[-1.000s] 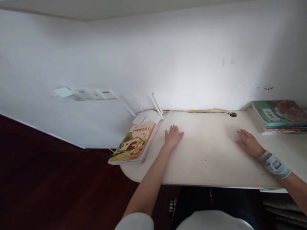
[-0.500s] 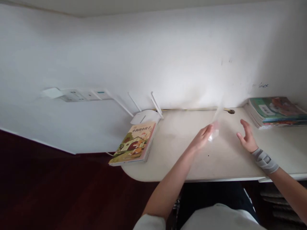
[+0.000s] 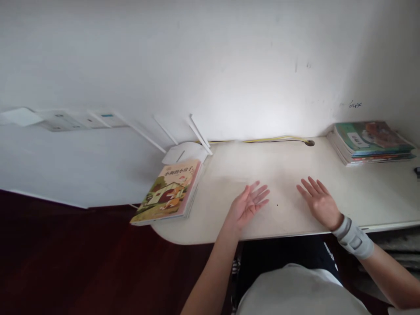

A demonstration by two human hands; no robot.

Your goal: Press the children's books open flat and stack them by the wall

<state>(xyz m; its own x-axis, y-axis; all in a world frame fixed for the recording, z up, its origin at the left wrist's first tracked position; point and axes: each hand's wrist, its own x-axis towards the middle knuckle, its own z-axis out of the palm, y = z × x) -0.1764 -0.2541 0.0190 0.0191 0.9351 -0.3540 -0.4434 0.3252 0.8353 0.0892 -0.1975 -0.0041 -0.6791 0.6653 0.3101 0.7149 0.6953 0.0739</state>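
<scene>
Picture book [image 3: 167, 192] left of spread left grip [image 3: 246, 205], well apart

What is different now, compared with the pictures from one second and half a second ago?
The left hand moved right, away from the picture book, and turned its palm up; the right hand shifted slightly left, so the hands are closer. Nothing was taken or let go. The picture book, book stack and router stayed.
</scene>
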